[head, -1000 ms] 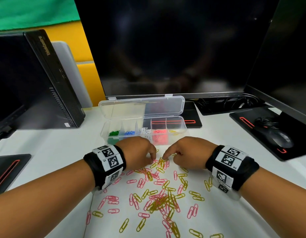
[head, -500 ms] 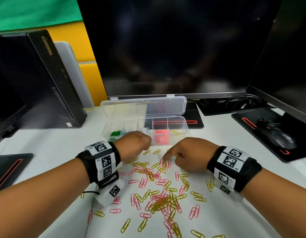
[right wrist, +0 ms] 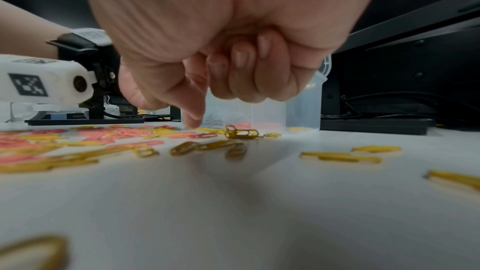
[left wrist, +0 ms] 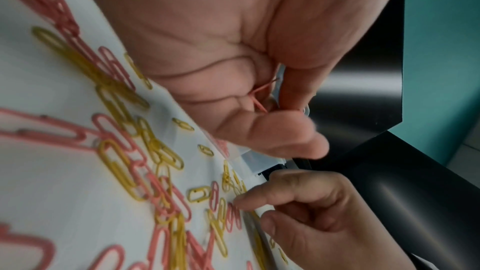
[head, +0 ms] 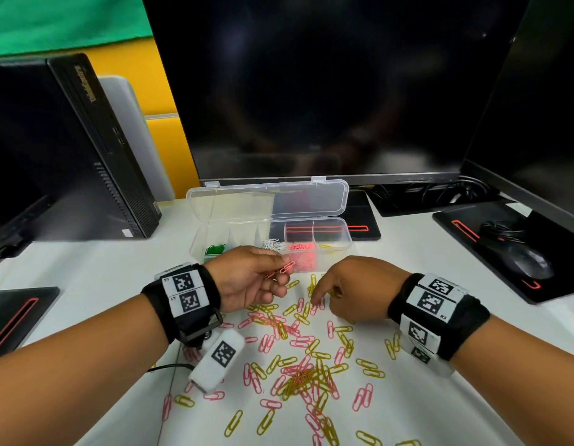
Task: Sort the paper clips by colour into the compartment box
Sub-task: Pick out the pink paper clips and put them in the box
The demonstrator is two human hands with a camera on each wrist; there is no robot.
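Pink and yellow paper clips (head: 305, 378) lie scattered on a white sheet in front of me. Behind them stands the clear compartment box (head: 335, 254) with its lid (head: 266, 201) open; it holds green (head: 215, 249), white (head: 273, 244), pink (head: 300, 255) and yellow (head: 327, 246) clips. My left hand (head: 276, 263) is raised just in front of the box and pinches a few pink clips (head: 287, 267) (left wrist: 259, 93). My right hand (head: 321, 300) rests low on the sheet, three fingers curled in, its index fingertip (right wrist: 193, 124) down among the clips.
A large dark monitor (head: 327, 91) stands right behind the box. A black computer case (head: 96, 149) is at the left, and a mouse (head: 530, 262) lies on a black mat at the right. Another black mat (head: 15, 313) lies near left.
My left hand rose off the pile with pink clips, turned palm up and moved toward the box. My right hand stayed put, index finger on the clips.
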